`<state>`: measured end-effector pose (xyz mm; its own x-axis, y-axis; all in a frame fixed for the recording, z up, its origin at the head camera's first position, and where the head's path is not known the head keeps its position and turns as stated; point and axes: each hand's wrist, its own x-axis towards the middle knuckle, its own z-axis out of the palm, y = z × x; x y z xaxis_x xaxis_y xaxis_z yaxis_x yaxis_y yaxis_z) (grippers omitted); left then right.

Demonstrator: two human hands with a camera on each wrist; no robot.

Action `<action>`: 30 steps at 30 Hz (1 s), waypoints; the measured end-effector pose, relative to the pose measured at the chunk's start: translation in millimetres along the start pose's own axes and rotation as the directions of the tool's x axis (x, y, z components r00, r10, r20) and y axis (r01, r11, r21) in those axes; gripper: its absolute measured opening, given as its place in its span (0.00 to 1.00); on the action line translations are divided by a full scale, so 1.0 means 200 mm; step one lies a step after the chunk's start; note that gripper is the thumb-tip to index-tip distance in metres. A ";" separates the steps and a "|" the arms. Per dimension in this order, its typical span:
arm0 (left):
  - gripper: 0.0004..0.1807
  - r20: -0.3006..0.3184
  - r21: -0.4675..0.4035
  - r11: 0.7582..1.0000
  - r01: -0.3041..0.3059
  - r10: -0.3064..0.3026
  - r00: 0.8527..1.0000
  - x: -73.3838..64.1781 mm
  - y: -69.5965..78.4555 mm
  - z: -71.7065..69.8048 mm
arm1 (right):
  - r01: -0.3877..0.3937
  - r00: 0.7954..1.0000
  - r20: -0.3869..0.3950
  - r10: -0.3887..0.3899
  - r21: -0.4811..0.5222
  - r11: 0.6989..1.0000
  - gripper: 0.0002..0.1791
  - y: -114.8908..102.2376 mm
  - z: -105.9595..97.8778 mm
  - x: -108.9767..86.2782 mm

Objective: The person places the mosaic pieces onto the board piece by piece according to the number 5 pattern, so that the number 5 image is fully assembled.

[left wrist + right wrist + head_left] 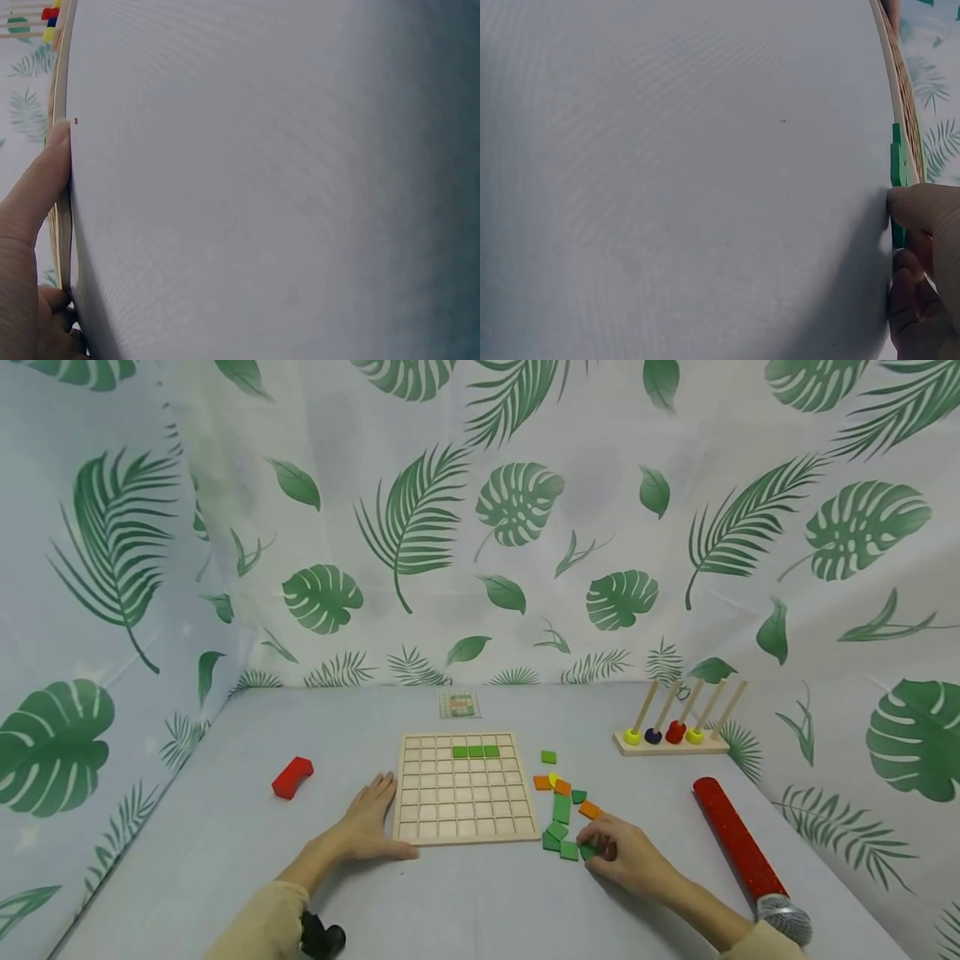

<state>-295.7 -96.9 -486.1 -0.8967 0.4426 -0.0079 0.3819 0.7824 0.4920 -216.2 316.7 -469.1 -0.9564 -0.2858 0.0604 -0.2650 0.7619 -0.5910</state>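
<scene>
A square wooden grid board (467, 789) lies in the middle of the table, with a row of three green square tiles (476, 752) in its upper cells. My left hand (366, 822) rests at its near left corner, fingers along the left side and thumb by the near edge. To the right of the board, my right hand (628, 853) pinches a green tile (588, 851) between thumb and fingers, low at the tabletop. Beside it lie loose green tiles (562, 808), orange tiles (590, 810) and a yellow piece (553, 779), some overlapping.
Behind the board lies a small pattern card (459, 705). A peg stand (671, 743) with coloured beads is at the back right, and a red microphone (742, 839) lies beyond my right hand. On the left is a red arched block (292, 777). Leaf-printed cloth (517, 593) rises behind.
</scene>
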 end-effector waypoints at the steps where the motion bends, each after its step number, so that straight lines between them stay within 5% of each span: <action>1: 0.69 0.001 0.000 1.000 -0.002 0.002 1.000 0.00 0.00 0.00 | -0.001 1.000 -0.007 0.001 0.002 1.000 0.15 0.00 0.00 0.00; 6: 0.69 0.012 0.001 1.000 -0.003 0.003 1.000 0.00 0.00 -0.02 | 0.046 0.993 -0.111 -0.045 0.001 0.999 0.17 -0.04 0.00 0.06; 11: 0.68 0.001 -0.002 1.000 -0.006 0.006 1.000 0.00 0.01 -0.04 | 0.155 0.954 -0.258 -0.153 -0.014 0.988 0.16 -0.12 0.03 0.24; 20: 0.69 0.016 -0.008 1.000 -0.006 0.006 1.000 -0.01 0.01 -0.01 | 0.256 0.911 -0.339 -0.233 0.024 0.966 0.15 -0.24 0.14 0.57; 30: 0.69 0.009 -0.012 1.000 -0.022 0.022 1.000 0.00 -0.01 -0.01 | 0.198 0.945 -0.283 -0.162 0.104 0.975 0.14 -0.41 0.34 0.84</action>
<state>-296.2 -98.6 -485.7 -0.8858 0.4640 -0.0050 0.3991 0.7673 0.5020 -346.2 167.7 -465.5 -0.8960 -0.2287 0.3807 -0.4349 0.6254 -0.6479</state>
